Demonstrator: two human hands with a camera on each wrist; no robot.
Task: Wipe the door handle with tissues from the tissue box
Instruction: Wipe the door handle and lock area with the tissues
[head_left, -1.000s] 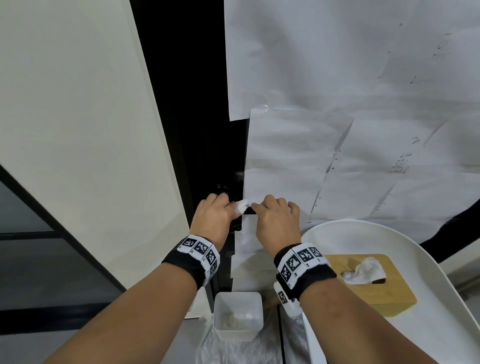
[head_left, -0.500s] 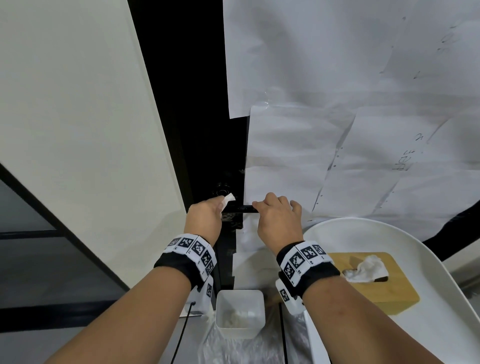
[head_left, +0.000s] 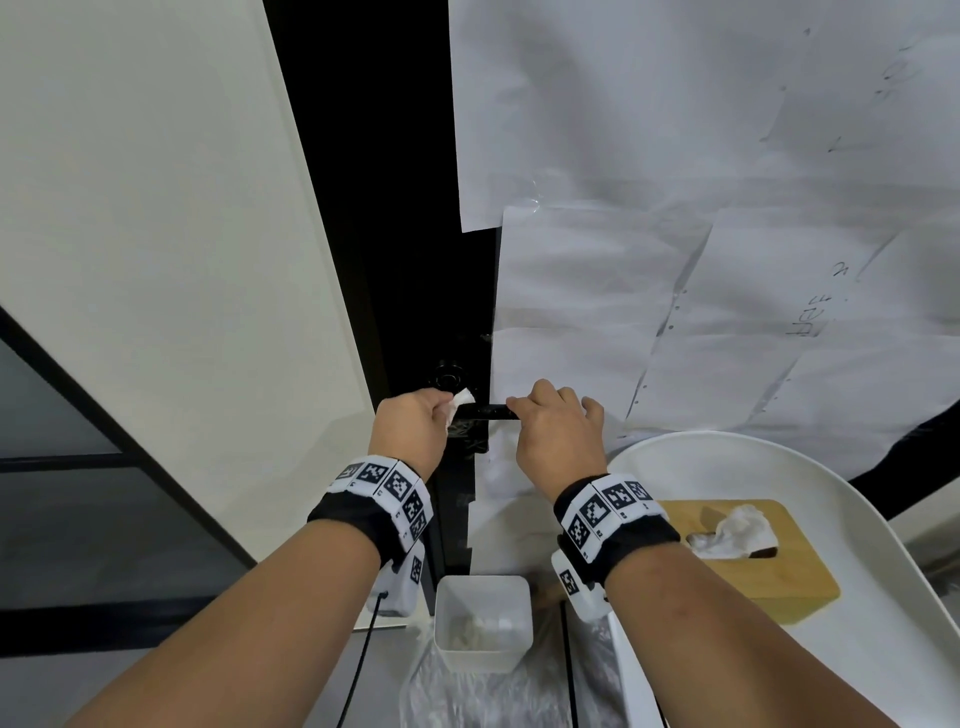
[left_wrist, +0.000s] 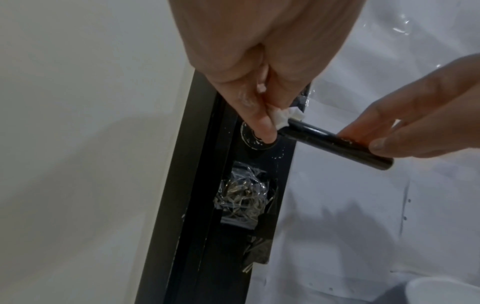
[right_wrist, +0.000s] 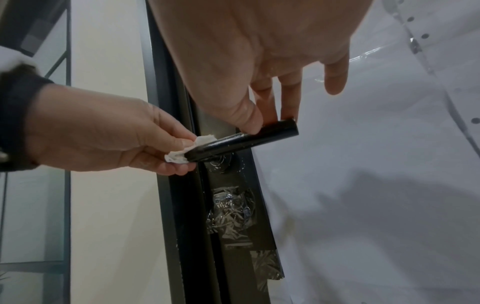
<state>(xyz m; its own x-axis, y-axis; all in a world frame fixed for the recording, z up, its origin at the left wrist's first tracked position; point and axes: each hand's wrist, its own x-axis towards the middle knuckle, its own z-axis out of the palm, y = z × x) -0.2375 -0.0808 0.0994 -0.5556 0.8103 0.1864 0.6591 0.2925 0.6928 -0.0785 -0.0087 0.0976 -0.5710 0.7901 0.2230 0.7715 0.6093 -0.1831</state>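
A black lever door handle (head_left: 488, 411) (left_wrist: 335, 144) (right_wrist: 241, 140) sticks out from the dark door edge. My left hand (head_left: 415, 431) (left_wrist: 262, 115) (right_wrist: 103, 135) pinches a small crumpled white tissue (head_left: 462, 399) (left_wrist: 284, 117) (right_wrist: 191, 150) against the handle's inner end, near the round rose. My right hand (head_left: 558, 431) (right_wrist: 259, 121) (left_wrist: 405, 131) holds the handle's outer end between thumb and fingers. The wooden tissue box (head_left: 753, 561) sits at lower right with a tissue (head_left: 737, 530) poking from its slot.
The box rests on a white curved tray (head_left: 883, 571). A small white bin (head_left: 483, 623) with crumpled tissue inside stands below the handle on plastic film. White paper sheets (head_left: 675, 260) cover the door. A cream wall (head_left: 156, 260) lies to the left.
My left hand slid left with the tissue, from the handle's middle to its inner end. More of the black bar now shows between the hands. The right hand kept its hold.
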